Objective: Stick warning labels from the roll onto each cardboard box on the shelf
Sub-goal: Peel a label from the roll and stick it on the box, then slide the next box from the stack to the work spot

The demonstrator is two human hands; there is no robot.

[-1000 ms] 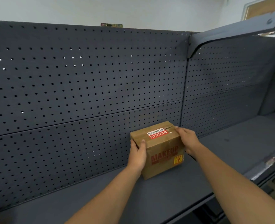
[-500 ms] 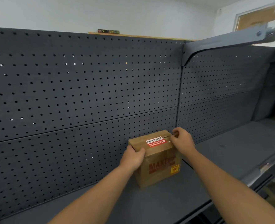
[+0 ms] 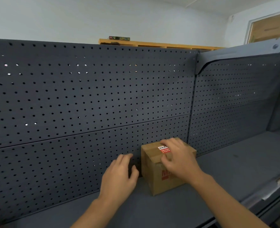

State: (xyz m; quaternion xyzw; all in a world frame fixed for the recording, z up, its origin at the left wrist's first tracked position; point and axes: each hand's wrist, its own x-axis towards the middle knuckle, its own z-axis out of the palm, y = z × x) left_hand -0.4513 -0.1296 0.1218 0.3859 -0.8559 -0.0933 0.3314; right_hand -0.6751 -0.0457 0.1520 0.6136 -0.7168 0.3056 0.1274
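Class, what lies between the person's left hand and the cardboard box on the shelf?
No object: the head view shows only a narrow bare gap, backed by the dark pegboard panel, between the left hand and the cardboard box.

Brown box (image 3: 154, 171) — red-white label (image 3: 163, 149); dark grey perforated backboard (image 3: 86, 102).

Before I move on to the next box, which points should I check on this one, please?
1. Red-and-white warning label on top of the small brown cardboard box: ok.
2. Label flat along all its edges: cannot tell, the right hand covers part of it.
3. Box standing upright on the dark grey metal shelf: ok.
4. Left hand free, holding nothing: ok.
5. Label roll within reach: cannot tell, not in view.
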